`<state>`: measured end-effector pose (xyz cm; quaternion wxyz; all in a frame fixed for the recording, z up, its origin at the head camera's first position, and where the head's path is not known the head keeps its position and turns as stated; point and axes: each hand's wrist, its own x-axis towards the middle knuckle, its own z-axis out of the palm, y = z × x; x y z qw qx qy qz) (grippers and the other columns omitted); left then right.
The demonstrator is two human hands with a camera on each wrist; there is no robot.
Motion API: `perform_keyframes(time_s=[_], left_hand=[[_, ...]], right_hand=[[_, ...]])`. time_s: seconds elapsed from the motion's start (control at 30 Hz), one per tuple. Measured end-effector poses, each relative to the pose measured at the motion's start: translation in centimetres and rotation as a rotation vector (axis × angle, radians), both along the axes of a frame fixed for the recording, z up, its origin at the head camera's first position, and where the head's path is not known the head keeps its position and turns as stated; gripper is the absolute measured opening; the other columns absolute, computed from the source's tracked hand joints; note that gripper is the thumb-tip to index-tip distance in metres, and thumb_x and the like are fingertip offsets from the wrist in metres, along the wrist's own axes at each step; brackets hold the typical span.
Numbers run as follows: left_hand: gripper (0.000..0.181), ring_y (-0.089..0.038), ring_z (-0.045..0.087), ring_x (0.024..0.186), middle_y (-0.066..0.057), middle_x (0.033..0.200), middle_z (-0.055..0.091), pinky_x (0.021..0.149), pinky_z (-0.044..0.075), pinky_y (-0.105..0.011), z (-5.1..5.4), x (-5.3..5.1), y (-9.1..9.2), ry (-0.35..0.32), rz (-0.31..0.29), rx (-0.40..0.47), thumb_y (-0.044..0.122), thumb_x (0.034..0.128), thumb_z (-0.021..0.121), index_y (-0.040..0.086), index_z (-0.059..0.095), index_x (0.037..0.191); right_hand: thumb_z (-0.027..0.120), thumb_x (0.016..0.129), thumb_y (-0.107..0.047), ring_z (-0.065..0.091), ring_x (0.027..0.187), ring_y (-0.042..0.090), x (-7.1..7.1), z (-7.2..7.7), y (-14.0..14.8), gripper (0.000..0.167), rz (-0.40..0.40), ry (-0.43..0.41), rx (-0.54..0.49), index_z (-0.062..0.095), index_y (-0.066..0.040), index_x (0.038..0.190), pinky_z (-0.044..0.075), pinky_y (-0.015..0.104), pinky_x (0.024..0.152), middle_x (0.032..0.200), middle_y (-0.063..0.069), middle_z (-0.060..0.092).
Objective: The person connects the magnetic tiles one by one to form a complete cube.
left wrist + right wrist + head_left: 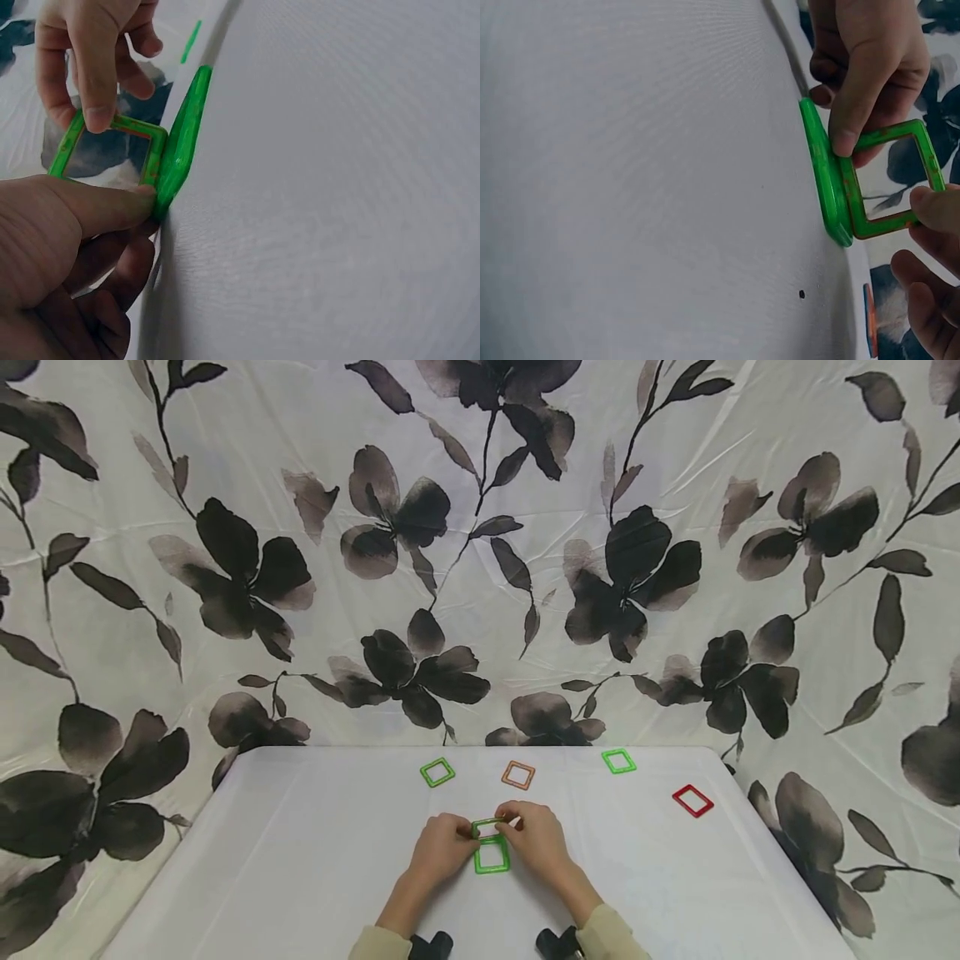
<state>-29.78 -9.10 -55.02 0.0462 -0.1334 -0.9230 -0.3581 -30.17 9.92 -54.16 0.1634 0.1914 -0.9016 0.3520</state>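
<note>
Floral cloth [465, 577] backs the white table [262, 860], where left hand [442, 846] and right hand [538, 841] pinch an upright green square frame [852, 191].

A white table [262, 860] held a green frame [492, 869] beside the left hand [441, 845], another green frame [426, 778] and orange frame [514, 785] beyond, a third green frame [625, 770] and red frame [685, 807] rightward.

2 hands [442, 845] [537, 838] in pinch grips
</note>
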Motion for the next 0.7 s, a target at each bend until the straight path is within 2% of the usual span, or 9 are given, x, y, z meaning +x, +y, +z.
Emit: perform_keyframes(time_s=[0.13,0.33,0.53,0.7], left_hand=[[0.006,-0.004,0.056,0.061,0.011,0.07,0.065,0.059,0.047,-0.03,0.1,0.1,-0.1,0.001,-0.037,-0.001,0.015,0.0781,0.08,0.016,0.074,0.076],[0.007,-0.004,0.057,0.065,0.015,0.073,0.064,0.062,0.047,-0.031,0.2,0.4,-0.5,-0.039,-0.095,0.012,0.019,0.0793,0.08,0.02,0.073,0.077],[0.009,-0.004,0.059,0.067,0.016,0.074,0.064,0.064,0.048,-0.03,0.3,0.9,-1.0,-0.102,-0.155,0.04,0.016,0.0775,0.081,0.018,0.074,0.083],[0.011,-0.004,0.058,0.067,0.016,0.073,0.064,0.063,0.048,-0.026,0.1,1.2,-0.9,-0.095,-0.179,0.061,0.014,0.0763,0.082,0.016,0.075,0.085]], right_hand=[[0.079,0.082,-0.016,0.056,0.066,-0.001,-0.2,0.1,0.2,0.012,0.034,0.001,-0.002,0.071,-0.023,0.089,0.047,0.021,0.059,0.079,-0.012,0.067],[0.079,0.082,-0.012,0.06,0.068,0.002,-0.4,0.4,0.4,0.012,0.107,0.036,-0.038,0.073,-0.018,0.09,0.049,0.023,0.06,0.081,-0.011,0.069],[0.077,0.082,-0.008,0.063,0.073,0.003,-0.4,0.3,0.4,0.013,0.172,-0.013,-0.072,0.074,-0.016,0.092,0.052,0.025,0.065,0.084,-0.01,0.07],[0.076,0.083,-0.006,0.064,0.075,0.004,-0.4,0.3,0.5,0.012,0.214,-0.034,-0.097,0.074,-0.011,0.094,0.053,0.026,0.068,0.085,-0.007,0.072]])
